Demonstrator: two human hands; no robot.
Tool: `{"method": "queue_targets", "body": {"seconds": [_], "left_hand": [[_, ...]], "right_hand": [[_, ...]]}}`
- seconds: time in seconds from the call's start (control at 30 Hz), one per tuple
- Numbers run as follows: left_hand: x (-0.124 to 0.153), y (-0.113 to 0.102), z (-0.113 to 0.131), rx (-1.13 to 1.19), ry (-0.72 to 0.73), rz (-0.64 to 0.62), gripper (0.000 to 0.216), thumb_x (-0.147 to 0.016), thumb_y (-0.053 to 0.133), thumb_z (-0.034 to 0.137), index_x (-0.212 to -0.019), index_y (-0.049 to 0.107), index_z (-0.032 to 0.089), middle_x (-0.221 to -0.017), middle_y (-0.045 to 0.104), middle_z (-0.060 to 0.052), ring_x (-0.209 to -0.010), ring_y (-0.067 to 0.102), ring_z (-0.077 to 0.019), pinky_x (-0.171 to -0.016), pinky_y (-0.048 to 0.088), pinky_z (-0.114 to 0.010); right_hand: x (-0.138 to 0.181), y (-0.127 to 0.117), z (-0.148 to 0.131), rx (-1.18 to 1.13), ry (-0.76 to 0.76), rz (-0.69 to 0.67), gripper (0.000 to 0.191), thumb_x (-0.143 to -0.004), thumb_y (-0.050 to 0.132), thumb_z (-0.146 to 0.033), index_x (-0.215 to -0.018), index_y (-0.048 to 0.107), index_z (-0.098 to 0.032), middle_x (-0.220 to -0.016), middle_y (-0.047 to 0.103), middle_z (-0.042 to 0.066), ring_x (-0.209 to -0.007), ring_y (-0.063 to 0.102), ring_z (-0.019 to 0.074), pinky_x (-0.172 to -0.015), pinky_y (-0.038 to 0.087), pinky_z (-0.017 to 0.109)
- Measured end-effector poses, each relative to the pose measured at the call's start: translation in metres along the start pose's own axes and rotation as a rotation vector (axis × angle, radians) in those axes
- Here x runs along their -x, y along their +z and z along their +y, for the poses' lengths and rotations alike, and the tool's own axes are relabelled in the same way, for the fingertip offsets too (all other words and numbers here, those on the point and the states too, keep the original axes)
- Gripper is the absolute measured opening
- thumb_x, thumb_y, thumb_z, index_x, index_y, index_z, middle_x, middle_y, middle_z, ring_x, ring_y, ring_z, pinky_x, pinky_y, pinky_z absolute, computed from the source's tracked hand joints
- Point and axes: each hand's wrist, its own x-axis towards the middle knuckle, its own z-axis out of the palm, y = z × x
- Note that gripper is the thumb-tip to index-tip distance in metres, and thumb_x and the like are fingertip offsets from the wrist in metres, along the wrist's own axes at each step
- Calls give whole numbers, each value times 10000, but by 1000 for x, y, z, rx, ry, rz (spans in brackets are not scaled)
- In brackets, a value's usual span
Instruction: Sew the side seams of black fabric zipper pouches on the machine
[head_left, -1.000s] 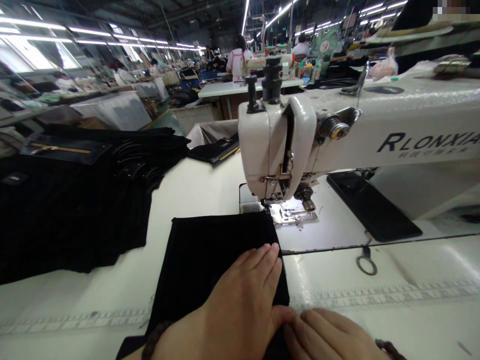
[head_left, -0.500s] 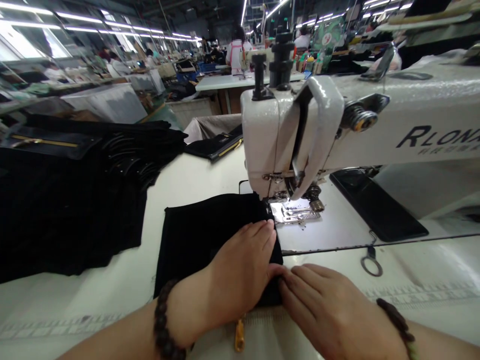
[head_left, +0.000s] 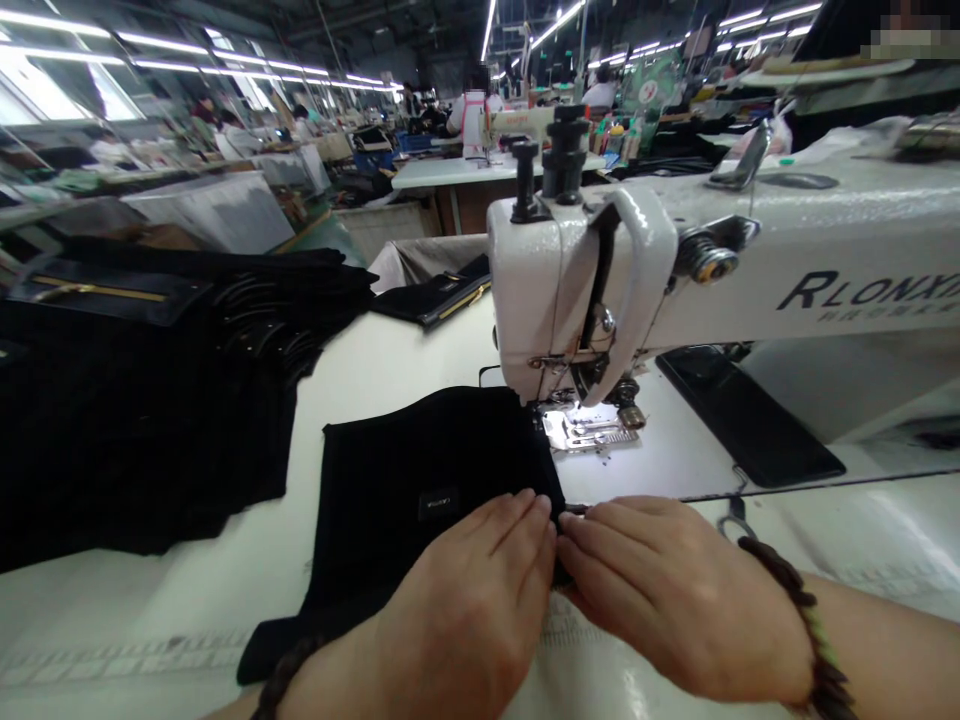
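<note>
A black fabric piece (head_left: 390, 450) with a small label (head_left: 439, 503) lies on the machine table, its far right corner under the sewing machine's presser foot area (head_left: 544, 425). My left hand (head_left: 480, 590) rests over its near right part, fingers together and bent at the right edge; the thumb is hidden. Directly opposite, my right hand (head_left: 660, 590) pinches that same edge, its fingertips almost touching those of the left. The white sewing machine (head_left: 577, 290) stands just beyond both hands. Fabric beneath my left palm is out of sight.
A pile of black fabric pieces (head_left: 150, 420) with gold zippers fills the left side. Behind the machine head lies a black zippered piece (head_left: 439, 298). A black phone-like slab (head_left: 750, 415) and a metal ring (head_left: 739, 520) are at right. People work at far tables.
My left hand has drawn back toward me along the fabric, uncovering the label. My right hand has moved slightly up to the edge. A near left flap now shows; the gold zipper pull no longer does.
</note>
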Motion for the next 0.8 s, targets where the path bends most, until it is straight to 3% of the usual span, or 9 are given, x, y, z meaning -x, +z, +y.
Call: {"method": "queue_targets", "body": {"seconds": [0.1, 0.27, 0.57, 0.7, 0.8], "left_hand": [[4, 9, 2, -22, 24, -83, 333, -811, 325, 67, -1044, 561, 46, -1101, 597, -123, -1007, 552, -192, -927, 386, -309], [3, 15, 0, -37, 64, -71, 330, -814, 312, 89, -1001, 581, 59, -1063, 617, -104, -992, 557, -187, -899, 392, -296], [-4, 37, -25, -30, 82, -102, 332, -780, 378, 98, -1065, 538, 43, -1116, 587, -121, -1043, 523, -203, -929, 357, -306], [-10, 41, -36, -74, 102, -133, 325, -777, 411, 111, -1059, 543, 20, -1121, 580, -145, -1044, 523, -226, -925, 365, -318], [-16, 42, -44, -91, 136, -179, 321, -778, 441, 125, -1058, 547, 9, -1118, 578, -159, -1041, 525, -243, -923, 375, -336]], "right_hand": [[5, 7, 0, 23, -109, -3, 374, -845, 274, -51, -724, 628, -70, -659, 599, 99, -594, 531, 188, -555, 447, 320], [7, 12, 2, 65, -89, -19, 413, -855, 238, -39, -727, 629, -73, -664, 602, 98, -590, 519, 182, -564, 433, 322], [2, 24, 24, 72, 65, -101, 287, -878, 331, -108, -757, 591, -100, -757, 574, 75, -677, 484, 185, -577, 378, 343], [0, 32, 33, 51, 136, -71, 246, -887, 383, -151, -771, 596, -110, -771, 569, 61, -750, 484, 191, -673, 403, 351], [-4, 31, 36, 65, 224, -38, 266, -901, 376, -192, -845, 619, -101, -784, 581, 79, -759, 493, 203, -660, 424, 347]]}}
